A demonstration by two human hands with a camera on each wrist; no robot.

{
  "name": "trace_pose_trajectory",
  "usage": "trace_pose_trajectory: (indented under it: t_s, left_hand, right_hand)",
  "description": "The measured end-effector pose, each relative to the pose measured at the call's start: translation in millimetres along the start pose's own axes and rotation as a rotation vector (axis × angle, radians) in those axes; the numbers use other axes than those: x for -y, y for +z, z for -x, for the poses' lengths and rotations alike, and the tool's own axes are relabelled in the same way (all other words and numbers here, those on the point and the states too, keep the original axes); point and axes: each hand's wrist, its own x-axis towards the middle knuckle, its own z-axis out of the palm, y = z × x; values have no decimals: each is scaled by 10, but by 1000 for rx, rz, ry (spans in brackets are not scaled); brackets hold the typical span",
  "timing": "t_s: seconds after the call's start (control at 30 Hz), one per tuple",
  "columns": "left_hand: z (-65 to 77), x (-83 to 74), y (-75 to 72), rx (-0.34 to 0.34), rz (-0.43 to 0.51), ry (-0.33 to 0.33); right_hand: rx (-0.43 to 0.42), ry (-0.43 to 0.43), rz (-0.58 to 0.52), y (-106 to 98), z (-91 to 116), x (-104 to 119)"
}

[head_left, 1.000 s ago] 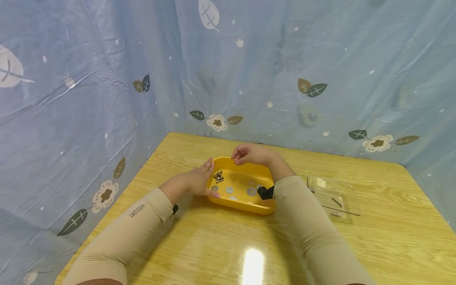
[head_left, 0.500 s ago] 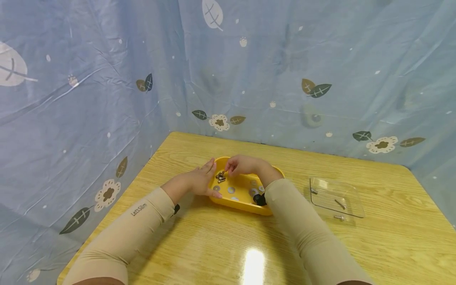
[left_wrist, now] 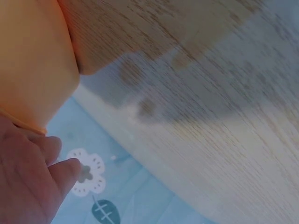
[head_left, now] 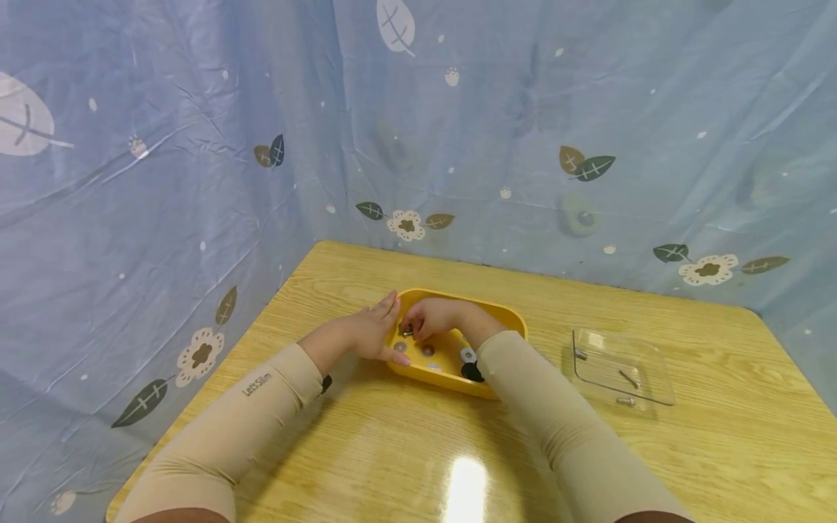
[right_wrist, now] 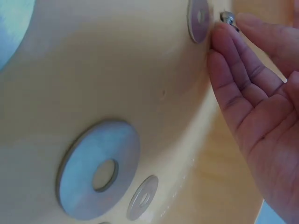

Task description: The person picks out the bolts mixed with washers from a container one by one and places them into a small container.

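Blue curtain (head_left: 490,131), printed with white flowers and leaves, is hung behind and to the left of a wood-grain table (head_left: 366,443); a bright reflection is cast on the near part of the tabletop. On the table, toward the far side, a yellow tray (head_left: 438,378) is placed upright; its left end is covered in part by the left hand (head_left: 374,335), whose fingers are spread along the left rim and whose thumb is laid over the near rim. Both forearms are covered by beige sleeves (head_left: 264,410); lettering is printed on the left one.

Inside the tray, at its left end, small metal screws (head_left: 407,331) are grouped; the right hand (head_left: 434,317) is lowered into the tray with its fingers bent toward them. In the right wrist view, one screw is seen right at the fingertips, near the thumb; whether it is pinched or only touched cannot be told. Flat washers (head_left: 468,355) are scattered on the tray floor; a large one and a smaller one are shown close together in the right wrist view, and another is seen just beside the fingertips.

To the right of the tray, well apart from the left hand, a clear container (head_left: 604,370) is set on the table; loose metal fasteners (head_left: 629,378) are seen within its outline.
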Motion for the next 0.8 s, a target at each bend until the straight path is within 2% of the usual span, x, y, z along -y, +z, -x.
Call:
trace_pose_trajectory:
  t_s: [0.4, 0.6, 0.8]
  left_hand:
    - [-1, 0, 16, -4, 6, -4]
    - [-6, -2, 34, -2, 8, -10]
    - [5, 1, 25, 0, 3, -12]
  right_hand:
    - [-71, 8, 115, 50, -12, 32]
    - [-73, 55, 112, 62, -7, 14]
    - [-105, 89, 195, 60, 13, 5]
